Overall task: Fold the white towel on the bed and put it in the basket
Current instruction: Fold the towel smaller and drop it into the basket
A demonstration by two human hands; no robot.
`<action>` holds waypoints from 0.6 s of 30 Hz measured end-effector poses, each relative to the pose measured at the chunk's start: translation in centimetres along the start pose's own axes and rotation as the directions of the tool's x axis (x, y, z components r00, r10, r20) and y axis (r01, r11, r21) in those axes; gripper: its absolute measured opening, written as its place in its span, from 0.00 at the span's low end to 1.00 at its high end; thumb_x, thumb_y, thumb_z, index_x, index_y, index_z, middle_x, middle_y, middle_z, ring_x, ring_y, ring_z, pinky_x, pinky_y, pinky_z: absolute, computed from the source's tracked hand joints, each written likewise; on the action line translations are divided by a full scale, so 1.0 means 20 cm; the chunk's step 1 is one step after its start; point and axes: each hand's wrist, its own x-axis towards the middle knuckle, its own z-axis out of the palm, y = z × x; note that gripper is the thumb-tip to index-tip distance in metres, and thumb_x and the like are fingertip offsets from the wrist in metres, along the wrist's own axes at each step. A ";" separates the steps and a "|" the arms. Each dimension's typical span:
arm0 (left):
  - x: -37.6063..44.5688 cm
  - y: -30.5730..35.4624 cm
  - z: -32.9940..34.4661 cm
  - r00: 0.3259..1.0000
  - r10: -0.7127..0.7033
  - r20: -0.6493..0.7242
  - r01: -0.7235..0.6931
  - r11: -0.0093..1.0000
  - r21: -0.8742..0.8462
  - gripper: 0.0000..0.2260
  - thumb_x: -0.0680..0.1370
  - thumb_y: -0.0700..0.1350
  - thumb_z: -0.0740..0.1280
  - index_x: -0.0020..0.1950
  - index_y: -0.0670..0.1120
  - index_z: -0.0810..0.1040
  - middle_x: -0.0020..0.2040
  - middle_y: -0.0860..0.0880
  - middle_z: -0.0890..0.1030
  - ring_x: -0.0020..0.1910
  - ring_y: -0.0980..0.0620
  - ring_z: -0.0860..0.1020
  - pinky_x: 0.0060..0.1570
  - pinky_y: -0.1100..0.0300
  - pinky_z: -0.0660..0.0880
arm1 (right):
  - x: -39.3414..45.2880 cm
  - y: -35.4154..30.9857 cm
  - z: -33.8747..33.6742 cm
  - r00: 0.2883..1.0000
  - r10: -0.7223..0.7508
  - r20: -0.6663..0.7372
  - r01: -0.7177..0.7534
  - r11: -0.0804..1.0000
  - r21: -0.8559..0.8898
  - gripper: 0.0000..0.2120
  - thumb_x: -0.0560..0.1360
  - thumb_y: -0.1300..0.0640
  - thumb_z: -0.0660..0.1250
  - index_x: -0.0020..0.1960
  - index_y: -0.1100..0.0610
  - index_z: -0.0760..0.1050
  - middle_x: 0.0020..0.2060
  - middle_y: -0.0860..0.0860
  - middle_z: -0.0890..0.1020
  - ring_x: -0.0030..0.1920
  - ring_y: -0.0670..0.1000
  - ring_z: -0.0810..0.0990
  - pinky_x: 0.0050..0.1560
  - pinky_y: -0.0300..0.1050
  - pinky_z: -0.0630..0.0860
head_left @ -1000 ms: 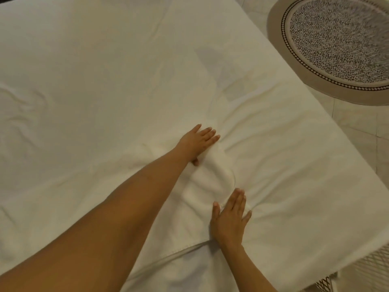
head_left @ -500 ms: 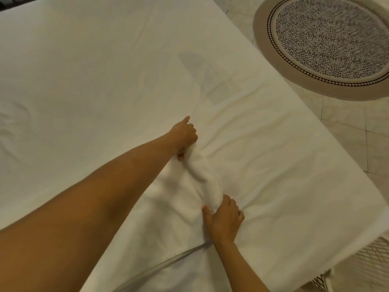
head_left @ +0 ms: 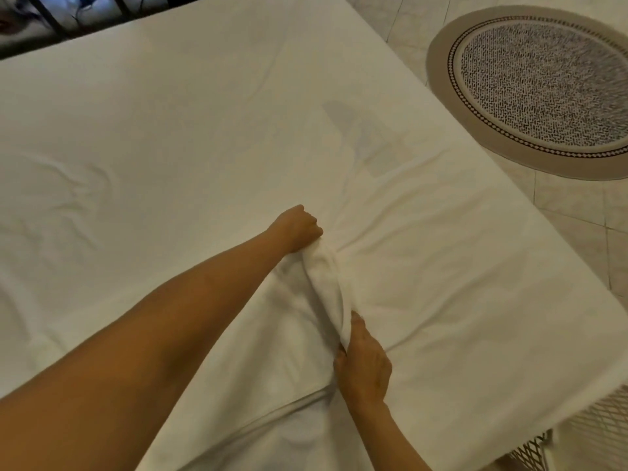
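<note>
Head cam, looking down across a bed point(head_left: 170, 147) with a white sheet over it. The sheet is mostly smooth, with some wrinkles over on the left and creases fanning out from the middle where the hands are. There's a faint greyish patch on the sheet up past the hands.

The towel point(head_left: 324, 283) is white too, so its edges are hard to pick out from the sheet. The part you can read is a bunched ridge running between the two hands, lifted a bit off the bed, with the rest spread flat toward the near edge.

Left hand point(head_left: 299, 227) is at the far end of that ridge, fist closed around the towel. Right hand point(head_left: 365, 367) is at the near end, fingers pinched onto the towel.

Room: pale tiled floor point(head_left: 577, 232) to the right of the bed, with a round rug point(head_left: 543, 83) on it, tan border and a dark speckled centre. A white mesh basket point(head_left: 584, 436) peeks in at the bottom right corner, beside the bed. Dark bars show along the top left behind the bed.
</note>
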 end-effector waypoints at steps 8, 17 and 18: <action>-0.55 0.00 0.44 0.973 -0.125 -0.195 0.112 0.991 -0.074 0.22 0.80 0.36 0.57 0.74 0.42 0.59 0.72 0.45 0.69 0.64 0.45 0.73 0.66 0.52 0.64 | -0.28 -0.26 0.14 0.992 -0.111 -0.055 0.101 0.982 -0.159 0.35 0.47 0.67 0.79 0.55 0.62 0.81 0.49 0.59 0.85 0.41 0.55 0.86 0.32 0.43 0.81; -1.10 -0.13 0.81 0.963 -0.182 -0.199 0.157 0.978 -0.136 0.26 0.80 0.34 0.55 0.77 0.43 0.52 0.76 0.44 0.63 0.71 0.46 0.67 0.68 0.54 0.63 | -0.72 -0.74 0.43 0.982 -0.189 0.008 0.189 0.977 -0.097 0.34 0.49 0.62 0.80 0.55 0.59 0.81 0.48 0.54 0.86 0.34 0.50 0.86 0.24 0.40 0.77; -1.21 -0.16 0.89 0.959 -0.200 -0.202 0.178 0.976 -0.125 0.26 0.80 0.35 0.56 0.77 0.44 0.53 0.75 0.44 0.65 0.70 0.45 0.68 0.66 0.54 0.65 | -0.79 -0.84 0.47 0.978 -0.211 0.008 0.211 0.974 -0.089 0.34 0.49 0.62 0.80 0.55 0.59 0.81 0.47 0.54 0.86 0.34 0.50 0.86 0.24 0.41 0.77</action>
